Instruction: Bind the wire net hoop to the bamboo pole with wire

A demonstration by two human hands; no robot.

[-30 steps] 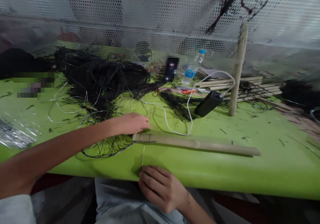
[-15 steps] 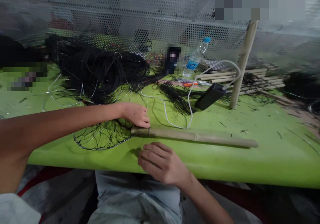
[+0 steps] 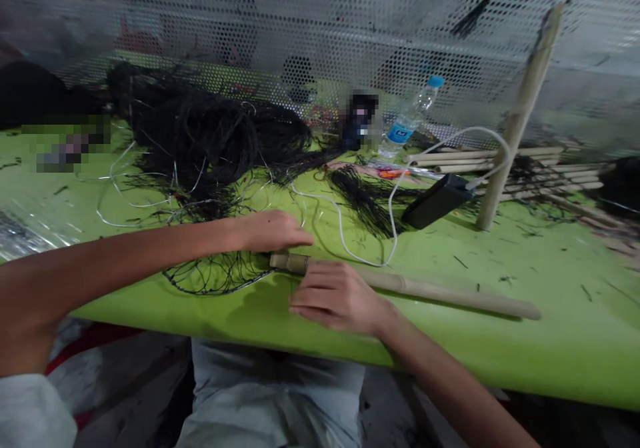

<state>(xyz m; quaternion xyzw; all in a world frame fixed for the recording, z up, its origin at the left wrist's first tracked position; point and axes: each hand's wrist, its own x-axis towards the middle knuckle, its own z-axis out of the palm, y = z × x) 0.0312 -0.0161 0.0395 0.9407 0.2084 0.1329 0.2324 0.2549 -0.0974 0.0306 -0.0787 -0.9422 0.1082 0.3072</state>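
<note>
A bamboo stick (image 3: 450,295) lies flat on the green worktop (image 3: 475,348), near the front edge. A black net (image 3: 210,276) with a round rim is at the left end of the stick. The left hand (image 3: 280,231) is just behind that end, with most fingers curled in and one poking out to the right. The right hand (image 3: 340,296) is bent half closed and hides a bit of the stick from view. I cannot tell if either hand has hold of anything. Behind them are a white cord (image 3: 341,225), a black box (image 3: 436,201) and a water bottle (image 3: 407,121).
</note>
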